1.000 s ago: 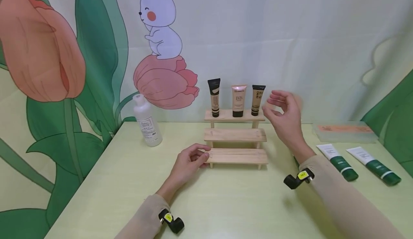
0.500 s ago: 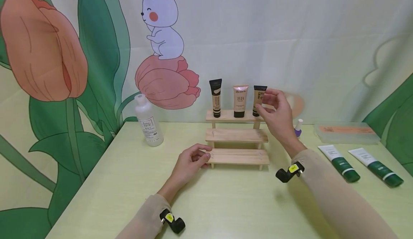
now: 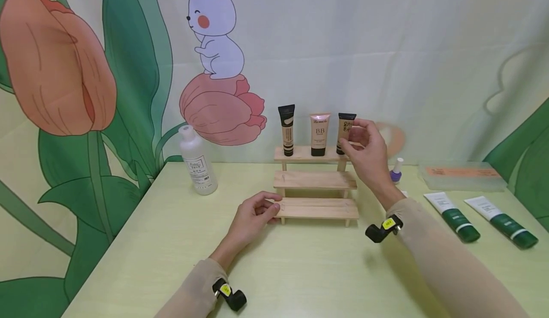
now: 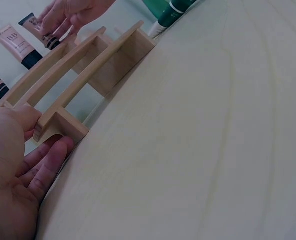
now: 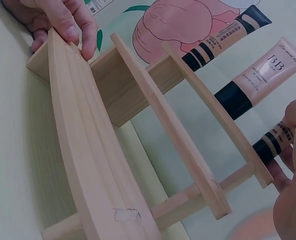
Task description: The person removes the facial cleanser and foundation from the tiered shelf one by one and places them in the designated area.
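A three-tier wooden stand (image 3: 315, 179) carries three upright tubes on its top tier: a black-and-beige tube (image 3: 288, 132) at the left, a pink BB tube (image 3: 319, 134) in the middle and a small black-capped tube (image 3: 344, 126) at the right end. My right hand (image 3: 369, 153) pinches that right-end tube between thumb and fingers; its base stands at the tier in the right wrist view. My left hand (image 3: 253, 220) grips the left end of the lowest tier, thumb above and fingers below, as the left wrist view (image 4: 33, 165) shows.
A white bottle (image 3: 198, 165) stands at the left of the table. Right of the stand are a purple nail polish bottle (image 3: 396, 175), two green-and-white tubes (image 3: 454, 218) lying down, and a flat translucent case (image 3: 463, 176) near the printed backdrop curtain.
My right hand has moved left onto the right-end tube and now pinches it, uncovering the purple nail polish bottle. The left hand has kept its hold on the stand.
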Tool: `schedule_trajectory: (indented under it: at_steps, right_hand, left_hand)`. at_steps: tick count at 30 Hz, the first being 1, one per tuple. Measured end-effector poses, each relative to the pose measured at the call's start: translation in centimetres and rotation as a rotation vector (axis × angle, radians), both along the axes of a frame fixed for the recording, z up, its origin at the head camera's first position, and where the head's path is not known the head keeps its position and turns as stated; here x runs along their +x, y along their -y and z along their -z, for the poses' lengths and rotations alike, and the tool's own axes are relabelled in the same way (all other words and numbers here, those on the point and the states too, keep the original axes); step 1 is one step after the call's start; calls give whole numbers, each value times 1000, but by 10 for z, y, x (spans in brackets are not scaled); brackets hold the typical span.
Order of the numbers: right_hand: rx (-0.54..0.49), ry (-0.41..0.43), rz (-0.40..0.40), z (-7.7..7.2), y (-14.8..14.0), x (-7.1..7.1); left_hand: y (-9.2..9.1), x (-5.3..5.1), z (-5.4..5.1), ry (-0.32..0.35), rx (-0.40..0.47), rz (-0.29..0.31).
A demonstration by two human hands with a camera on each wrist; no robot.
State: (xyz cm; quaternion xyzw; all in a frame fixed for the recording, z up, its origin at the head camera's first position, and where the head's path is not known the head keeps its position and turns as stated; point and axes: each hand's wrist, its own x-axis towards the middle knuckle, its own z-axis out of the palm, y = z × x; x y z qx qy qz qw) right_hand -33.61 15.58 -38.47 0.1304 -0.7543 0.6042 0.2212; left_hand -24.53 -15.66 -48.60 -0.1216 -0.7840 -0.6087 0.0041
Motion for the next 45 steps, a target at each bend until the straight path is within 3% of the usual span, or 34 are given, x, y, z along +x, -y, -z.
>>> schedule_trajectory:
  at_steps: [7,15,24,33,39,45]
  right_hand:
    - [10,-56,30,-7,-3,8]
    - [-33,-124,60,-13,-24,26]
    - [-65,-105,136,-16,-64,50]
    - [6,-25,275,-22,-108,79]
    - [7,-58,359,-23,-137,100]
    - [85,-73,469,-20,-163,117]
  left_hand:
    - [-1,0,-1,-15,5,7]
    - [-2,0,-3,-15,17,4]
    - [-2,0,-3,-3,10,7]
    - [0,-1,-1,5,17,7]
    - [1,-1,0,8,14,5]
    - [2,-1,0,12,6,0]
